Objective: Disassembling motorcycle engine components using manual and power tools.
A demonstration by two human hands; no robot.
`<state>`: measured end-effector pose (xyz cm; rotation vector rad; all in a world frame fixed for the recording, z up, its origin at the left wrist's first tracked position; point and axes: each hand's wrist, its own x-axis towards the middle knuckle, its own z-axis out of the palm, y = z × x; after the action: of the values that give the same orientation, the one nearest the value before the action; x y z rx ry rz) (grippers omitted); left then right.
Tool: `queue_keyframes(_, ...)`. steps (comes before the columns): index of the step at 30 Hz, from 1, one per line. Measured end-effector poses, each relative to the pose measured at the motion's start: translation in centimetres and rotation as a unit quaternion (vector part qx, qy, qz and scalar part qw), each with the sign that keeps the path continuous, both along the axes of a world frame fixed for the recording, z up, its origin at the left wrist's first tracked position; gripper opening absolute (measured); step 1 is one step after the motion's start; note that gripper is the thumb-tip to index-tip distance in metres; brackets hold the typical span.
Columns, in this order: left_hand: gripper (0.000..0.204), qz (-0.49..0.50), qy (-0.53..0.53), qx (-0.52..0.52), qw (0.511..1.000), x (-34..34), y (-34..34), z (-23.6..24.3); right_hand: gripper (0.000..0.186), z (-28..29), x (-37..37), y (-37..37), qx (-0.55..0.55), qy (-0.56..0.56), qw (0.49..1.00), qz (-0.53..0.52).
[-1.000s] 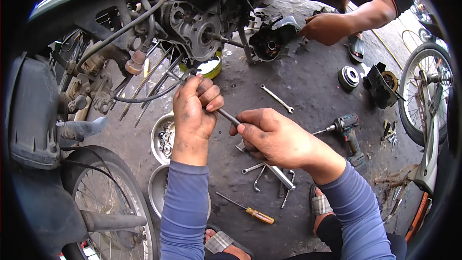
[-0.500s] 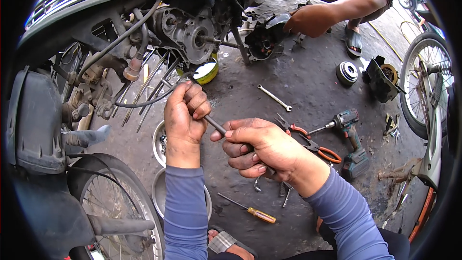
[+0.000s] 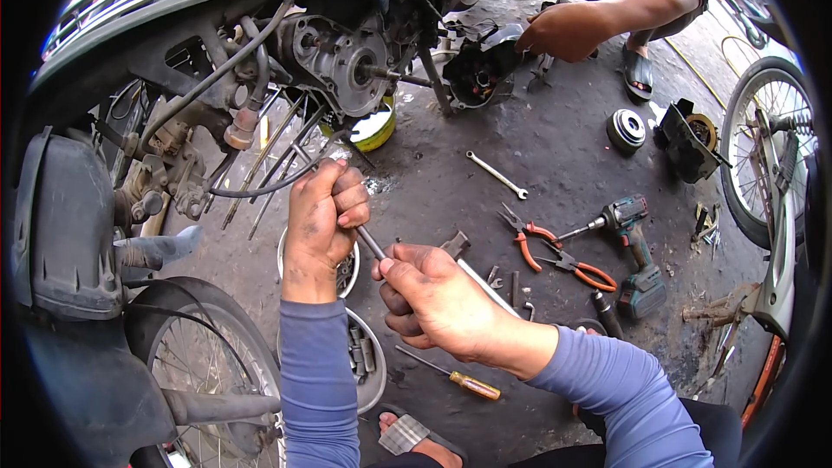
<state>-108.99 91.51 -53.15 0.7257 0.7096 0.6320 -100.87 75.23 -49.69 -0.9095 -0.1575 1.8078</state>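
Running between the two hands, a dark rod (image 3: pixel 372 243) is held aslant above the floor (image 3: pixel 425 156). Its far left part is gripped by the left hand (image 3: pixel 325 217), whose fingers are curled closed around it; its near right part is gripped by the right hand (image 3: pixel 440 299), with the thumb laid along it. Only a short bare stretch is left visible between them, and the near end is hidden in the right fist. Just beyond the left hand, a black cable (image 3: pixel 251 194) is seen. Two bowls (image 3: pixel 383 371) are partly covered by the left arm (image 3: pixel 319 368), sockets (image 3: pixel 360 354) being held in the near one. To the right, orange-handled pliers (image 3: pixel 520 225) are laid near a drill (image 3: pixel 626 212). A wrench (image 3: pixel 497 176) is placed farther off, a screwdriver (image 3: pixel 474 385) nearer. On the far side, an engine (image 3: pixel 325 61) is exposed.
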Motion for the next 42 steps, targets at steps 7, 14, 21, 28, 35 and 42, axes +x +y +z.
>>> queue_keyframes(7,0.029,0.028,-0.053,-0.033,0.998,0.7,-0.2,-0.5,0.014,-0.7,2.6,0.0,0.049,-0.082,0.993,0.062)
queue_keyframes(14,0.027,0.003,-0.016,-0.02,1.0,0.3,0.1,-0.4,0.012,-1.1,0.6,-0.4,0.051,-0.025,0.998,-0.01)
queue_keyframes(21,0.02,-0.024,0.001,-0.017,1.0,-1.4,1.2,0.4,0.014,-0.8,-3.0,0.5,0.039,-0.112,0.991,-0.061)
queue_keyframes(28,0.022,-0.094,0.025,-0.024,0.995,-3.7,3.2,0.4,0.012,-2.0,-6.7,2.1,0.03,-0.039,0.995,-0.084)
queue_keyframes(35,0.03,-0.019,-0.089,-0.068,0.994,-1.0,0.5,-0.4,0.019,0.3,0.8,0.2,0.02,-0.023,0.999,0.019)
queue_keyframes(42,0.03,-0.029,-0.091,-0.027,0.995,0.3,0.5,-0.1,0.018,-0.9,1.4,-0.1,0.085,0.032,0.996,-0.012)
